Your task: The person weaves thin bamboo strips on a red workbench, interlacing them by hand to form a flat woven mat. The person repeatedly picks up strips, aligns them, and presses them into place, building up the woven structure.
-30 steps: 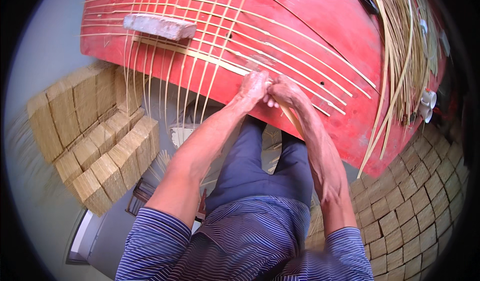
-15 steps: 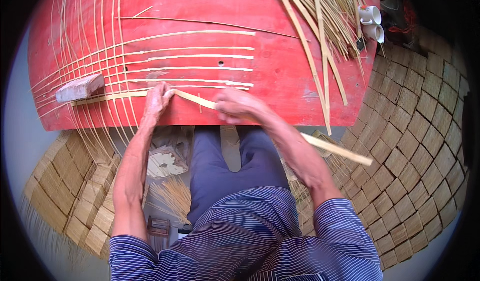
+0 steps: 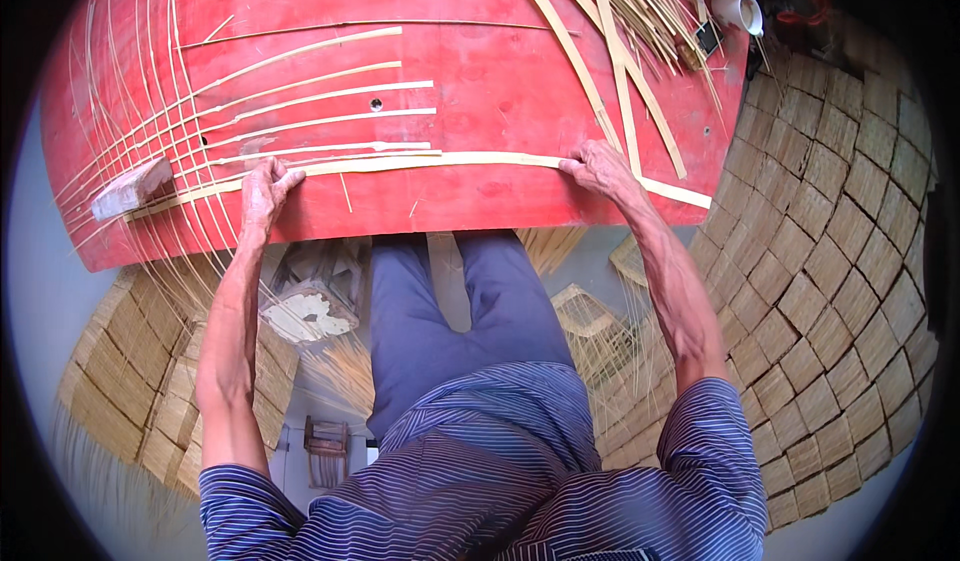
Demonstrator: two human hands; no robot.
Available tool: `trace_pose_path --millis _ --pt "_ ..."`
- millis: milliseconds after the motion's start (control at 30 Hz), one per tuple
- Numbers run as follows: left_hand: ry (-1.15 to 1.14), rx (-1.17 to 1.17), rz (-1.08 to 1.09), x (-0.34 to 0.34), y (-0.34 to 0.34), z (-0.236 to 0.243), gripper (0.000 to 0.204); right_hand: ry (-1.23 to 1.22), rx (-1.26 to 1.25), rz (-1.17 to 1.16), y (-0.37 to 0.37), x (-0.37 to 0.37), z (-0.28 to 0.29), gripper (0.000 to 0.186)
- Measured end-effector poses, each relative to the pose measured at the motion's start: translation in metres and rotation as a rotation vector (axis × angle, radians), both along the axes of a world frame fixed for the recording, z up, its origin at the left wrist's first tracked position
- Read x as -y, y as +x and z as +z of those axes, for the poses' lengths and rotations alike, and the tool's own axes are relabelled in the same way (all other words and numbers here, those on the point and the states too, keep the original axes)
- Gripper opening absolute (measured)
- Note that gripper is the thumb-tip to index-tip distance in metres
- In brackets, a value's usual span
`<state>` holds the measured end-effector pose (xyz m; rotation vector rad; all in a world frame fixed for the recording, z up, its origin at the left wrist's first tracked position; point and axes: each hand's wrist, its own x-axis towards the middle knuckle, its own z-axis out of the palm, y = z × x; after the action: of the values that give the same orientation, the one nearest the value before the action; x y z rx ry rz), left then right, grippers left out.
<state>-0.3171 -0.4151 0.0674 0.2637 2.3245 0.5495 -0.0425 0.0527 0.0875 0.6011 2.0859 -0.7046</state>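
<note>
A long, pale bamboo strip [image 3: 480, 158] runs left to right near the front edge of a red board [image 3: 350, 216]. My left hand [image 3: 264, 191] pinches it beside the woven part, thumb toward the right. Well to the right, my right hand [image 3: 605, 171] grips the same strip, whose free end sticks out past the fingers. Between my hands the strip is nearly straight. At the left, thinner bamboo strips cross in an open grid [image 3: 165, 131], their loose ends reaching right. A pale, rough block [image 3: 132, 189] rests on the grid's lower left corner.
A bundle of bamboo strips [image 3: 640, 11] lies at the far right, with two white mugs [image 3: 735, 11] beside it. A thin dark stick [image 3: 400, 23] crosses the board's back. Many woven squares [image 3: 820, 291] cover the right side; a small stool [image 3: 327, 451] stands below left.
My right hand has moved right along the bamboo strip. The strip, angled down to the right before, now stretches nearly straight beside the others. My left hand still pinches it.
</note>
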Motion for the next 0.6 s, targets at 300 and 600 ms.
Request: trace_pose_path --millis 300,600 --pt "-0.044 0.011 -0.009 0.004 -0.003 -0.005 0.037 0.139 -0.053 0.053 0.000 0.013 -0.001 0.030" --pt "-0.040 0.028 0.002 0.003 -0.003 -0.002 0.036 0.344 -0.240 0.024 0.017 0.036 -0.021 0.022"
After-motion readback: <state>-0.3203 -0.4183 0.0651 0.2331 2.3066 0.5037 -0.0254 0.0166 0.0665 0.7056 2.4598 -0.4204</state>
